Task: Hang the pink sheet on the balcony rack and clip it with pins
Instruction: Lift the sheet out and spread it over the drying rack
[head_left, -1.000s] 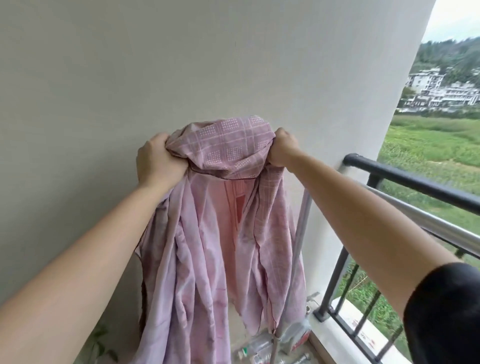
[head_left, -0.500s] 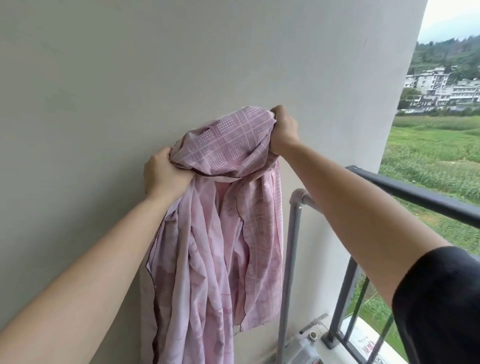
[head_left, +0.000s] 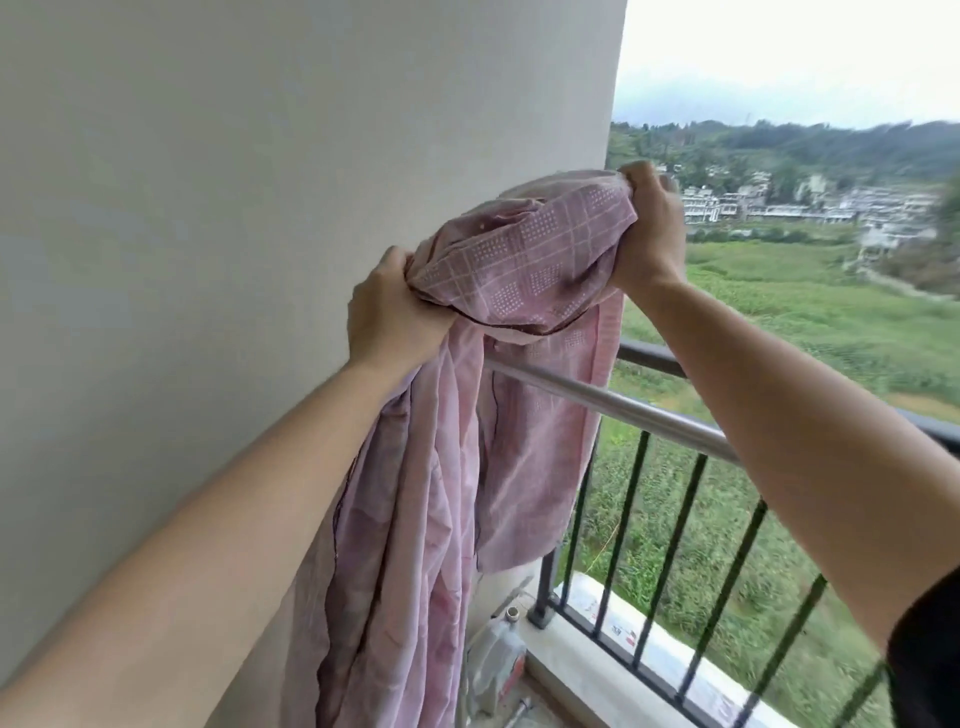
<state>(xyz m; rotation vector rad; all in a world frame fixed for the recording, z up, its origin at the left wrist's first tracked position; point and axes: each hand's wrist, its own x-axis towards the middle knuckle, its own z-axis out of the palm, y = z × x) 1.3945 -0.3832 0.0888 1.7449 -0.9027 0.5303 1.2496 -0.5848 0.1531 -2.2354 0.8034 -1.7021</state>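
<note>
The pink checked sheet (head_left: 519, 260) is bunched up between both hands, held high above the silver rack bar (head_left: 623, 410). My left hand (head_left: 389, 312) grips its left end near the wall. Higher and further right, my right hand (head_left: 649, 228) grips the other end. Long folds of the sheet hang down on the near side of the bar, and one flap drops behind it. No pins are in sight.
A plain wall (head_left: 260, 182) fills the left. A black balcony railing (head_left: 675, 519) with vertical bars runs behind the rack bar. On the floor by the railing post stands a plastic jug (head_left: 498, 660). Fields and houses lie beyond.
Both hands have carried the bunched sheet up and to the right, from in front of the wall to above the rack bar. The view has turned right toward the railing.
</note>
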